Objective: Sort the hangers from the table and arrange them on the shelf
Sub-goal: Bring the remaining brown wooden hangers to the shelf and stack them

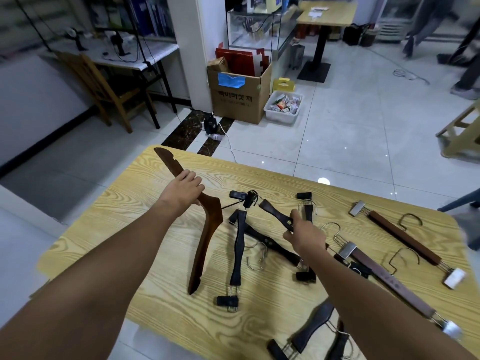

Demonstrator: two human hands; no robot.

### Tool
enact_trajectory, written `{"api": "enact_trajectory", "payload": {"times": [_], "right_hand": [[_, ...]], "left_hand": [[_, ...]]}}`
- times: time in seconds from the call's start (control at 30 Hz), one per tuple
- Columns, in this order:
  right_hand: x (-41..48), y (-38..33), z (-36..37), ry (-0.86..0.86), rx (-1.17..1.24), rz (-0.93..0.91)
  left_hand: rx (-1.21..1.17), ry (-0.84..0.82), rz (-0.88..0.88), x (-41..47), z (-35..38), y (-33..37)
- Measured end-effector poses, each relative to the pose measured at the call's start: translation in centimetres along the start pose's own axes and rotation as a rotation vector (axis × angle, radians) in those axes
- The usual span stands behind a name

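My left hand [185,187] is closed around the upper arm of a large brown wooden coat hanger [205,237] that lies across the left of the light wooden table [145,289]. My right hand [305,233] grips a dark clip hanger [275,214] near the table's middle, lifting its bar above the pile. Several more dark clip hangers [239,252] lie tangled under and between my hands. Two long brown trouser hangers [404,239] with metal clips rest on the right side. Another dark clip hanger [315,324] sits at the near edge. No shelf for the hangers is in view.
Beyond the table is tiled floor with a cardboard box [240,96], a white bin [283,107] of packets and a cable. A wooden chair [104,87] and a desk stand at the left. A person's legs [467,76] are at the far right.
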State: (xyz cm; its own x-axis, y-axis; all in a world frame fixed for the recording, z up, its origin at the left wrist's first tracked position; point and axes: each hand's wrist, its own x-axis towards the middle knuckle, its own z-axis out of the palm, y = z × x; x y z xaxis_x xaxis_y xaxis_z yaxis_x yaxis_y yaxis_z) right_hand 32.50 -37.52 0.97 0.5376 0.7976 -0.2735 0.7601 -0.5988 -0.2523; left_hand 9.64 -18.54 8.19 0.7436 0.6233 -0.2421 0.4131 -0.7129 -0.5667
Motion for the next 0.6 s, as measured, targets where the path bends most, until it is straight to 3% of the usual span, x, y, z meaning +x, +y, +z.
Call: {"api": "enact_trajectory", "payload": {"times": [0.6], "right_hand": [[0.3,0.8,-6.7,0.201,0.154,-0.135]], "left_hand": [[0.081,0.096,-0.129,-2.8,-6.2,1.5]]}}
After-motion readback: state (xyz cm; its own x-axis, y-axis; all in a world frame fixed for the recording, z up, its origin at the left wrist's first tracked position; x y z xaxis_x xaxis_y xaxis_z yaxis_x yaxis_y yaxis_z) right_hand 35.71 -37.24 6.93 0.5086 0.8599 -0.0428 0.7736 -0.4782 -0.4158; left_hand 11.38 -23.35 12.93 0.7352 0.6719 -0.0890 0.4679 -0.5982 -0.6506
